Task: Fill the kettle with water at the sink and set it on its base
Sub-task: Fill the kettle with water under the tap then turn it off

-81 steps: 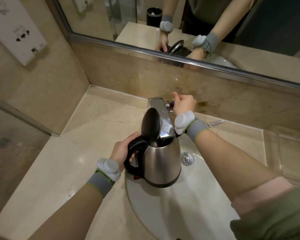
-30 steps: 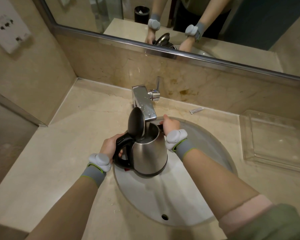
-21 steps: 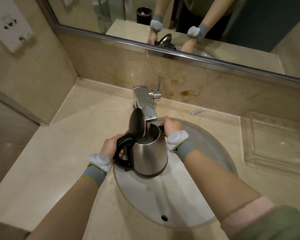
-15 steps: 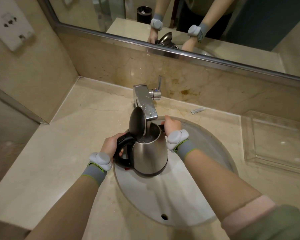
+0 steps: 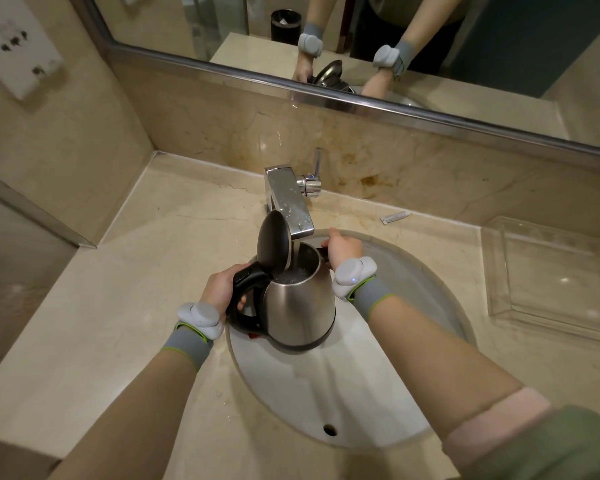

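A steel kettle [image 5: 300, 308] with a black handle hangs over the white sink basin [image 5: 347, 400], its black lid [image 5: 274, 245] flipped up. My left hand [image 5: 222, 289] is wrapped around the handle. My right hand [image 5: 343, 249] grips the kettle's rim at the spout side. Water runs from the chrome faucet [image 5: 290, 202] into the open top, and bubbling water shows inside. The faucet lever [image 5: 315, 174] points up. The kettle's base is not in view.
A clear plastic tray [image 5: 551, 271] sits on the marble counter to the right. A small sachet [image 5: 394, 217] lies behind the basin. A mirror [image 5: 361, 39] spans the back wall. A socket panel [image 5: 18, 46] is on the left wall.
My right hand left the faucet lever and came down onto the kettle's rim. Since then both hands hold the kettle almost still under the running water.
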Tool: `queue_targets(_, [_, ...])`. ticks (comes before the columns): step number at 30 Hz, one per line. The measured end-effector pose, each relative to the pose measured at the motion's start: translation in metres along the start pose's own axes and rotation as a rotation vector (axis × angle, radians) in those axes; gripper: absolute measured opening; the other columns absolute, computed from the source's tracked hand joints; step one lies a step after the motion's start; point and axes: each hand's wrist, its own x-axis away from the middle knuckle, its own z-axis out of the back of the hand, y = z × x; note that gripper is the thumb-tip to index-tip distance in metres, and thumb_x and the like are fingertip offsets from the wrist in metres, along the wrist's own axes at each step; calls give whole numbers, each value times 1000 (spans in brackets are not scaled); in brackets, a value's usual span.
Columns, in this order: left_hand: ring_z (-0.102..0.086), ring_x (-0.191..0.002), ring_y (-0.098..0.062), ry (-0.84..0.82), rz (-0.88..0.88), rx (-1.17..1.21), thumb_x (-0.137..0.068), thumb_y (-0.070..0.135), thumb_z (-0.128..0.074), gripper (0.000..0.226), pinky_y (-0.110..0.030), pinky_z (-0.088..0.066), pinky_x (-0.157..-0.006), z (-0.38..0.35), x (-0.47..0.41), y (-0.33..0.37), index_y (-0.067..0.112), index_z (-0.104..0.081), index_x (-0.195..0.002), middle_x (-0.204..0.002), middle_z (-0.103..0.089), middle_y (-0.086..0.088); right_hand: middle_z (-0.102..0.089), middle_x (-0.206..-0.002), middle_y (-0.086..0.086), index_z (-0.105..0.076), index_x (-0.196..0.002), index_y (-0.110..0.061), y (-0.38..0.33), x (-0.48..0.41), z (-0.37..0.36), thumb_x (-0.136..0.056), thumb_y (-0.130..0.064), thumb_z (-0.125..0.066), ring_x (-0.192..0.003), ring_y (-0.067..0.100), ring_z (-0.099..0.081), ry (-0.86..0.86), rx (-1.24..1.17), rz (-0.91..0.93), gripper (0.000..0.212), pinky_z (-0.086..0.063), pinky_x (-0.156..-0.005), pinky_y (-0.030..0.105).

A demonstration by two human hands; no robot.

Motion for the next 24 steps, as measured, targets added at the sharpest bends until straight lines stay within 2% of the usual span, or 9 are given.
queue_targets(5, [-41, -32, -18, 11, 1, 7, -46, 44, -69, 27, -18, -32, -34, -1, 0, 1, 18, -68, -51, -42, -48, -5, -59, -81, 13, -71, -95, 5, 1, 1, 1, -91, -27, -42, -75, 29, -51, -2, 1, -3, 43, -38, -74, 30])
queue_targets(8, [-42, -34, -16, -2, 1, 12, -48, 43, -69, 25, -21, -32, -33, 0, 0, 0, 19, -67, -49, -42, -48, -3, -58, -81, 13, -71, -91, 3, 1, 2, 1, -92, -27, -42, -74, 29, -50, -5, -1, 0, 42, -38, -74, 30])
queue_targets(12, [-44, -34, -16, -9, 7, 14, -48, 44, -69, 26, -20, -33, -34, 1, 0, 0, 18, -71, -54, -44, -50, -3, -60, -83, 13, -70, -98, 6, 2, 2, 2, -92, -26, -41, -77, 29, -52, -6, 0, 6, 44, -39, -76, 29])
queue_targets(19, [-43, -34, -16, -19, 19, 25, -48, 43, -70, 26, -18, -33, -35, 0, 2, 1, 17, -68, -55, -43, -49, -3, -61, -83, 12, -71, -96, 4, 2, 3, 3, -90, -25, -42, -77, 28, -52, -4, -14, 1, 41, -38, -75, 29])
queue_targets(24, [-43, -33, -14, -30, 10, 67, -63, 34, -66, 20, -17, -33, -34, 0, 4, 0, 15, -62, -57, -43, -48, -1, -61, -84, 11, -71, -97, 4, 2, 2, 2, -90, -24, -43, -77, 29, -52, -5, -32, -5, 40, -39, -75, 29])
